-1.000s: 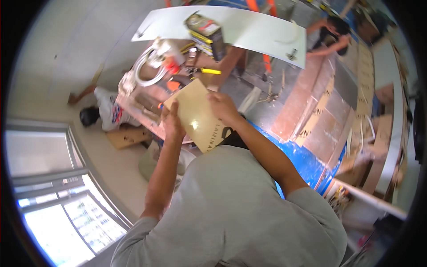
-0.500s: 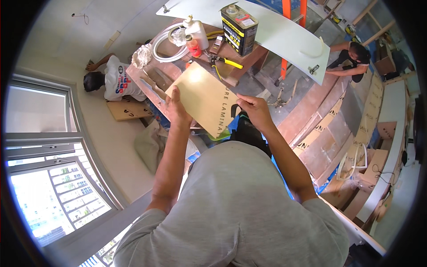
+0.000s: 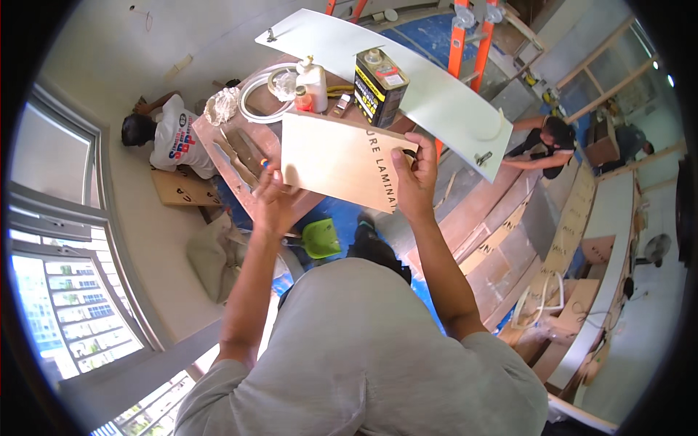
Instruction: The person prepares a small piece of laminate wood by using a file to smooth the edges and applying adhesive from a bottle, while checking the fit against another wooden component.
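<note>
A pale tan laminate board (image 3: 331,156) with dark printed lettering is tilted up in front of me, above the worktable. My right hand (image 3: 416,180) grips its right edge, thumb on the near face and fingers behind. At the lower left corner my left hand (image 3: 270,202) is closed, its fingers curled against the edge. A small orange and blue item (image 3: 263,163) shows just above those fingers; I cannot tell whether they hold it. Behind the board stand an orange-red bottle (image 3: 304,99), a white jug (image 3: 313,81) and a black and yellow adhesive can (image 3: 379,89).
A white hose coil (image 3: 254,98) and crumpled cloth (image 3: 222,106) lie on the worktable (image 3: 291,207). Beyond is a long white panel (image 3: 436,109). A green dustpan (image 3: 321,238) sits on the floor. Co-workers crouch left (image 3: 171,134) and right (image 3: 549,149); an orange ladder (image 3: 472,43) stands behind.
The board has tilted up and turned, its lettered side now at upper right. My right hand has moved up along its edge; my left hand has shifted down to the lower left corner.
</note>
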Tool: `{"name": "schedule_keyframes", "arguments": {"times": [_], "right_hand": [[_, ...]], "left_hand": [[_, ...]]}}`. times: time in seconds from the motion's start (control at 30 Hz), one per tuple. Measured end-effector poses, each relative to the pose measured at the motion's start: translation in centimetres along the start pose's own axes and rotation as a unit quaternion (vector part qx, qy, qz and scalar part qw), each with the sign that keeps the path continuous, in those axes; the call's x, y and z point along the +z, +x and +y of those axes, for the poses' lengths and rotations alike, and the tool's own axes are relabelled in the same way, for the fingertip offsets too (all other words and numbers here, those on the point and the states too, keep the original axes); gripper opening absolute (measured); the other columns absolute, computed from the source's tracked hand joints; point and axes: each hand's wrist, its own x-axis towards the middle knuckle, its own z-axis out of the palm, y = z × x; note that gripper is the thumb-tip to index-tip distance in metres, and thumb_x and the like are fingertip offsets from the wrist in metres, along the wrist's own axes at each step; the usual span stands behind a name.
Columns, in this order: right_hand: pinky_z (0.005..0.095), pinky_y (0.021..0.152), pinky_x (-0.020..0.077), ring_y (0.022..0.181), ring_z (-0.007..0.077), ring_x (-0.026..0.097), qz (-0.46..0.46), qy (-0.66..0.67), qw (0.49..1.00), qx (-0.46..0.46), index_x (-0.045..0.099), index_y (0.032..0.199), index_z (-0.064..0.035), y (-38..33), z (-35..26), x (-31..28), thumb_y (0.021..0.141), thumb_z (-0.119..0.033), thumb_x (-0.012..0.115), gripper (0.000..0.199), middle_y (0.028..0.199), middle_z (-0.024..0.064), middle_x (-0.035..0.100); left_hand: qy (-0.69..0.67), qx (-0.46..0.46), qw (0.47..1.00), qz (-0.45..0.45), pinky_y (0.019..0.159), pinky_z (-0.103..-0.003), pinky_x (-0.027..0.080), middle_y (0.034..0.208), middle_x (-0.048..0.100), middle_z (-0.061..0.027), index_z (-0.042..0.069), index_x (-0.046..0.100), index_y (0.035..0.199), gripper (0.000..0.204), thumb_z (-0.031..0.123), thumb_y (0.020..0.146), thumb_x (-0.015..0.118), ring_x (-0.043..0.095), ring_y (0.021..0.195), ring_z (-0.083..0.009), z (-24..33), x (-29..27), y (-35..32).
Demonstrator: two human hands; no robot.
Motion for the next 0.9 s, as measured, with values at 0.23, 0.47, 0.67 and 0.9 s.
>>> {"name": "schedule_keyframes", "arguments": {"times": [0.23, 0.47, 0.67, 0.9], "right_hand": [[0.0279, 0.092, 0.0509, 0.107, 0.0119, 0.059, -0.108, -0.052, 0.992, -0.033, 0.053, 0.13, -0.001, 0.0, -3.0, 0.3, 0.1, -0.013, 0.072, 0.038, 0.118, 0.0091, 0.06], [0.0281, 0.084, 0.0529, 0.1, 0.0117, 0.061, -0.149, -0.079, 0.986, 0.014, 0.056, 0.124, -0.0014, 0.3, -4.4, 2.5, 0.099, -0.011, 0.073, 0.031, 0.115, 0.0083, 0.061], [0.0281, 0.07, 0.0529, 0.084, 0.0141, 0.065, -0.215, -0.243, 0.946, -0.017, 0.069, 0.096, -0.001, -1.0, -4.2, 2.5, 0.09, -0.008, 0.078, 0.014, 0.092, 0.006, 0.066], [0.0264, 0.061, 0.0396, 0.068, 0.007, 0.046, -0.227, -0.292, 0.928, 0.048, 0.054, 0.075, -0.0013, -2.9, -2.4, 2.7, 0.093, -0.016, 0.081, 0.035, 0.073, -0.0011, 0.055]], "left_hand": [[0.556, 0.394, 0.728, -0.069, 0.115, -0.046, 0.04, 0.139, 0.059, -0.0144, 0.006, 0.065, 0.133, 0.045, 0.009, 0.089, 0.075, 0.054, 0.133, -0.0317, 8.9, 6.8, -0.4], [0.548, 0.376, 0.73, -0.16, 0.089, -0.04, 0.055, 0.101, 0.073, -0.0108, 0.003, 0.075, 0.11, 0.023, 0.003, 0.087, 0.076, 0.072, 0.095, -0.028, 7.2, 8.3, 0.5], [0.553, 0.177, 0.803, -0.137, 0.072, -0.035, 0.053, 0.09, 0.073, -0.0139, -0.002, 0.075, 0.1, 0.013, 0.004, 0.089, 0.075, 0.07, 0.079, -0.0216, 4.2, 6.9, -2.6], [0.608, 0.19, 0.753, -0.168, 0.072, -0.041, 0.054, 0.089, 0.072, -0.0163, -0.001, 0.075, 0.097, 0.013, 0.007, 0.087, 0.076, 0.07, 0.081, -0.0317, 3.8, 6.1, -3.6]]}}
